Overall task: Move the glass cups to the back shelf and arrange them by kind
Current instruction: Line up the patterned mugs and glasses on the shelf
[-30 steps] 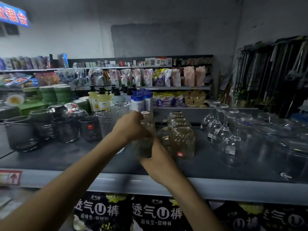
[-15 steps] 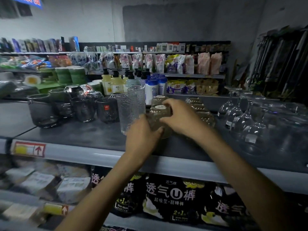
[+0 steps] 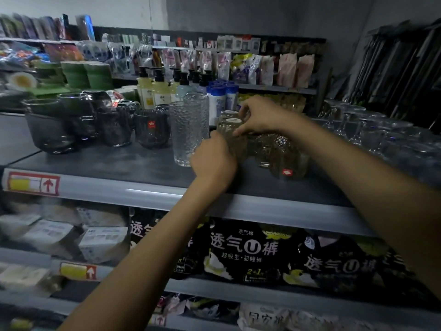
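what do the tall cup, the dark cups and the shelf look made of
Tall cup: clear glass, seemingly, with a rippled hammered surface; things behind show through.
Dark cups: smoky tinted glass, glossy, see-through.
Shelf: probably painted metal, matte grey top, light sheen along its front edge.

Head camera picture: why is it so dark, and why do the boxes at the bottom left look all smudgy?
In the head view the shop light is dim, so the wine glasses on the right fade into the grey shelf; the white boxes are smeared by motion blur; the yellowish cup gripped by the left hand and right hand looks sharper.
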Demonstrator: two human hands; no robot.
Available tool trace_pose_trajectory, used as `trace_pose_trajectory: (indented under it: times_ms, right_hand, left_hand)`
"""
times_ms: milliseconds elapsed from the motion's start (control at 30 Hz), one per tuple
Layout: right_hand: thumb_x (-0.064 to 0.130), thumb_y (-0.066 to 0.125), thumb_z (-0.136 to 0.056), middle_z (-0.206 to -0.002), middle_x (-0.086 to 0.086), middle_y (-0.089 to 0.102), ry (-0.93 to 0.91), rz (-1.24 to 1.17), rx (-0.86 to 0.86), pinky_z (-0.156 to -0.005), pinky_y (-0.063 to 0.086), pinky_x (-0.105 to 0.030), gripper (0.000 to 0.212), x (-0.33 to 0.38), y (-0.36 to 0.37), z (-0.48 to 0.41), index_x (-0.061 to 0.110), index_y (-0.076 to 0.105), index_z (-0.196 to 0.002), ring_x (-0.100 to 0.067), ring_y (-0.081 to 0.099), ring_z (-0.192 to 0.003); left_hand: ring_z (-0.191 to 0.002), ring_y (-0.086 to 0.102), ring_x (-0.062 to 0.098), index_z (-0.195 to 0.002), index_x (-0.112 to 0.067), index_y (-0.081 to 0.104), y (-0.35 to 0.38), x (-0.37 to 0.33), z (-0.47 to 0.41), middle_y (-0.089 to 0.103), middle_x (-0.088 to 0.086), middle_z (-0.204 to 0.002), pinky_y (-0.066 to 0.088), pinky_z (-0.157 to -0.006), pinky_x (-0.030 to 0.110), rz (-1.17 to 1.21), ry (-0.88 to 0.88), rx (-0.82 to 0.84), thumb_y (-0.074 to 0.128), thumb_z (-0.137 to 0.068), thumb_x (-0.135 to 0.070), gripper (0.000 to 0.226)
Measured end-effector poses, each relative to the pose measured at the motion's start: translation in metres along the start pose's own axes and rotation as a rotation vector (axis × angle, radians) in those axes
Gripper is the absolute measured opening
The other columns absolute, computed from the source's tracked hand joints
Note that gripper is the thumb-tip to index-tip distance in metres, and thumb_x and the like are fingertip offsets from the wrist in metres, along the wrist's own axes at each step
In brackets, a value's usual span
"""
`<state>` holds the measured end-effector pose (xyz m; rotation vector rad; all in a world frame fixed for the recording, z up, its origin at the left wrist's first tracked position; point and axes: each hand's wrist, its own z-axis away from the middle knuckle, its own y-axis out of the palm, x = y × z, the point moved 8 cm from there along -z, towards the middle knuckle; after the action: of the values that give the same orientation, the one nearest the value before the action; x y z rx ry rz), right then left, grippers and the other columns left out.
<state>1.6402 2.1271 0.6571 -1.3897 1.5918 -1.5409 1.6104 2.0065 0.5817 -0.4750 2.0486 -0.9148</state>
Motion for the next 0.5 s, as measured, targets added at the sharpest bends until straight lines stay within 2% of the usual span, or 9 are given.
trace_pose_trajectory:
  times_ms: [100, 333, 500]
  right_hand:
    - [0.032, 0.088, -0.079, -0.117, -0.01, 0.07, -0.005, -0.017, -0.016, -0.09, 0.052, -0.035, 0.055, -0.003, 0.002, -0.003, 0.005, 0.068, -0.122, -0.023, 0.064, -0.105]
    - [0.035, 0.087, -0.08, -0.124, -0.008, 0.068, -0.039, -0.019, -0.026, -0.082, 0.044, -0.027, 0.059, -0.006, 0.004, -0.006, 0.008, 0.066, -0.128, -0.019, 0.062, -0.106]
    - [0.029, 0.087, -0.08, -0.131, -0.007, 0.066, -0.074, -0.049, -0.027, -0.088, 0.044, -0.025, 0.06, -0.004, 0.007, -0.008, 0.011, 0.064, -0.132, -0.021, 0.062, -0.117]
  left_hand:
    - [-0.11, 0.066, 0.044, -0.124, -0.01, 0.056, 0.003, 0.005, 0.003, 0.069, 0.02, -0.12, 0.05, -0.083, 0.045, 0.044, 0.023, -0.019, 0.057, -0.1, -0.038, 0.037]
    - [-0.108, 0.065, 0.044, -0.12, -0.009, 0.058, 0.002, 0.01, 0.005, 0.069, 0.02, -0.118, 0.049, -0.082, 0.044, 0.137, 0.016, -0.044, 0.058, -0.096, -0.035, 0.035]
    - [-0.106, 0.066, 0.043, -0.118, -0.011, 0.06, 0.003, 0.012, 0.005, 0.071, 0.018, -0.115, 0.049, -0.081, 0.044, 0.141, 0.006, -0.082, 0.058, -0.096, -0.036, 0.034]
